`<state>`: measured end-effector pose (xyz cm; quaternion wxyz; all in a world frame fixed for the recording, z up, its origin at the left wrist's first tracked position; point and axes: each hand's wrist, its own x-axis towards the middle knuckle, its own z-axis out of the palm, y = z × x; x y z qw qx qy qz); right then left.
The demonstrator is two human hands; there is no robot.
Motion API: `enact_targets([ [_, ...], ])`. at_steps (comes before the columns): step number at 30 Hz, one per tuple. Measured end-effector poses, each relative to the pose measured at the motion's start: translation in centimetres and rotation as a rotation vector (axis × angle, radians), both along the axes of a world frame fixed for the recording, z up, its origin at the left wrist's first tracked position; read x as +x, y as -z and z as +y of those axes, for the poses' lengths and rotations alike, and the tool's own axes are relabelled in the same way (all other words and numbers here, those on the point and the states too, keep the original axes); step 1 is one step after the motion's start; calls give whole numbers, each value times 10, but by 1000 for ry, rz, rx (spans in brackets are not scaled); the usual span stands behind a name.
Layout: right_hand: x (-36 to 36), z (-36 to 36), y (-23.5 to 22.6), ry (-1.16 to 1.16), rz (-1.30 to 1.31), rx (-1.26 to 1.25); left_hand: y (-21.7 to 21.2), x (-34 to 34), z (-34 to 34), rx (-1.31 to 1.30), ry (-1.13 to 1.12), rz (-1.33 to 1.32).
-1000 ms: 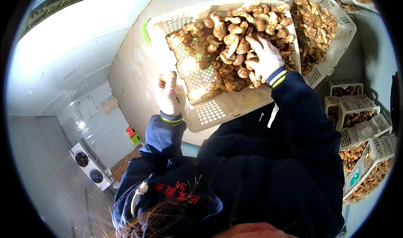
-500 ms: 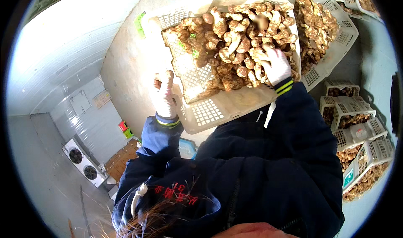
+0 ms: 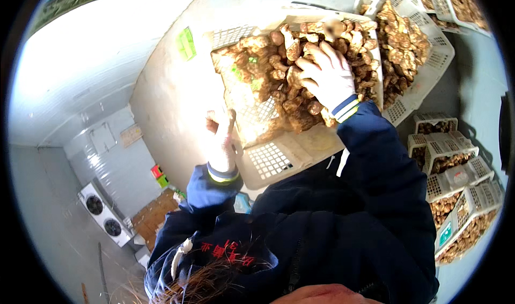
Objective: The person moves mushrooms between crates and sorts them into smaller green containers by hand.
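inside the white crate (image 3: 316, 141), mushrooms (image 3: 293, 79) lie under your nearer right hand (image 3: 328, 79), grip spread wide; your left hand (image 3: 221, 142) is at the crate's left edge, grip unclear.

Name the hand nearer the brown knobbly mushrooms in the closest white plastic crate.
Right: the right hand touches the mushrooms; the left hand is at the left edge of the crate.
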<state>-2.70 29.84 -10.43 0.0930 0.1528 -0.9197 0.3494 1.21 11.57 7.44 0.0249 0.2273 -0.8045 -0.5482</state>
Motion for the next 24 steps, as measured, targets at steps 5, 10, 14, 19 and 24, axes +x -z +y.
enact_targets([
  [5,51,70,34,468,-209,-274,-13,-8,28,-13,123,13],
  [10,213,95,194,886,-849,-747,-19,-17,35,46,149,-38],
  [14,216,67,196,899,-1068,-956,-21,-20,56,-41,243,-23],
  [19,180,75,148,1064,-1264,-1838,-33,-37,81,-79,319,-8],
  [24,162,79,141,1266,-1279,-1714,-38,-30,105,-73,425,-36],
])
